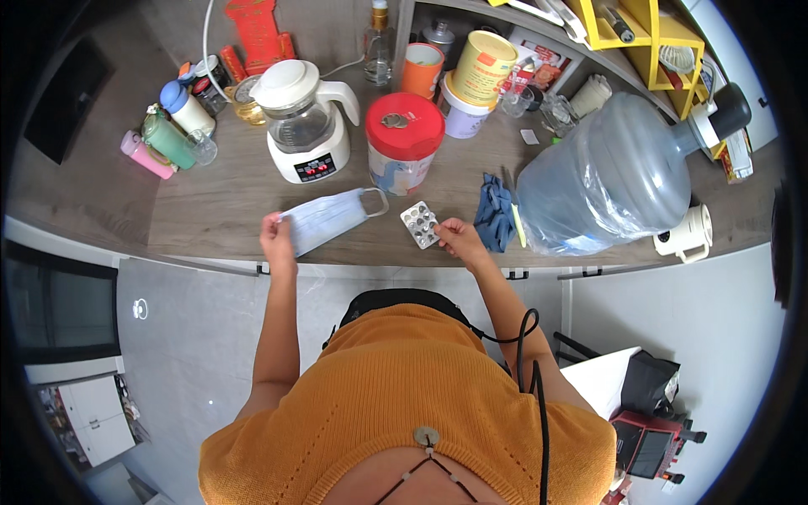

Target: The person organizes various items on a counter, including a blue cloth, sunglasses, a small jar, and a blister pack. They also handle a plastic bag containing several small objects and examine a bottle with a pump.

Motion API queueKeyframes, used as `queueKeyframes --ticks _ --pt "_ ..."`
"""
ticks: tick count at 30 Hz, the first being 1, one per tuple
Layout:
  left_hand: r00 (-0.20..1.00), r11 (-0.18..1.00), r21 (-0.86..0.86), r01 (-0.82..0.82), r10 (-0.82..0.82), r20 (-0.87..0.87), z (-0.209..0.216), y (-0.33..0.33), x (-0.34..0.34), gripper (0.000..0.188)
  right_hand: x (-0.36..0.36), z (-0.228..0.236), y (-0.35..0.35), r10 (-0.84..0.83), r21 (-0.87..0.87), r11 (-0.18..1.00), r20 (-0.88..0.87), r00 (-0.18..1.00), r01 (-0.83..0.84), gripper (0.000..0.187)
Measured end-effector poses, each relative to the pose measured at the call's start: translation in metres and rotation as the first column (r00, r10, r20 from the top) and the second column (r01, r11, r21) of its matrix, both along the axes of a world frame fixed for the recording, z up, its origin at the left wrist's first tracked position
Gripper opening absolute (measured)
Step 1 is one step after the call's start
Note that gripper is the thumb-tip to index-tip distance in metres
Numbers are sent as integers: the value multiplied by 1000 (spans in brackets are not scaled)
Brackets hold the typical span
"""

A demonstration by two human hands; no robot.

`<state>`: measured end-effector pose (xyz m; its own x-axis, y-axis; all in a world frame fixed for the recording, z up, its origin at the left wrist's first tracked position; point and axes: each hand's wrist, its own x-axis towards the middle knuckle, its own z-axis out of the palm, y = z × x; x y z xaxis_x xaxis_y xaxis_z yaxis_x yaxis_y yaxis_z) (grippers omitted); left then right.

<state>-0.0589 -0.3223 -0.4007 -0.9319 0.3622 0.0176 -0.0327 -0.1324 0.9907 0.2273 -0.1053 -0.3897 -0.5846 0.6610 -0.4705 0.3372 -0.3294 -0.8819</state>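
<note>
My left hand (279, 238) pinches the left end of a light-blue disposable face mask (330, 219) at the front of the wooden counter (219, 202). One ear loop of the mask curls out at its right end. Between the fingers of my right hand (459, 239) is the edge of a silver blister pack (419, 225) with several pill pockets. Just right of that hand lies a crumpled dark-blue cloth (495, 214). A red-lidded tub (405, 143) stands behind the blister pack, with what look like coins on its lid.
A white electric kettle (305, 118) stands behind the mask. Bottles, including a green one (168, 139), are at the left. A large clear water jug (602, 177) lies on its side at the right. A yellow canister (483, 69) sits atop a lilac tub (463, 114).
</note>
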Motion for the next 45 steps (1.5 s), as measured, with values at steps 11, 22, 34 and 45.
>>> queueKeyframes --ticks 11,22,34,45 --pt "886 861 210 -463 459 67 2 -86 -120 15 -49 21 -19 83 44 996 -78 993 -80 25" --pt "789 951 -130 -281 152 -595 23 2 -20 28 50 41 7 -594 974 135 225 772 -181 34" --pt "569 702 -336 628 -709 -418 25 77 111 11 57 30 11 -623 852 343 -110 774 397 29" --pt "618 705 -281 651 -707 -344 49 74 113 12 -2 59 -47 -244 536 702 -439 865 469 35"
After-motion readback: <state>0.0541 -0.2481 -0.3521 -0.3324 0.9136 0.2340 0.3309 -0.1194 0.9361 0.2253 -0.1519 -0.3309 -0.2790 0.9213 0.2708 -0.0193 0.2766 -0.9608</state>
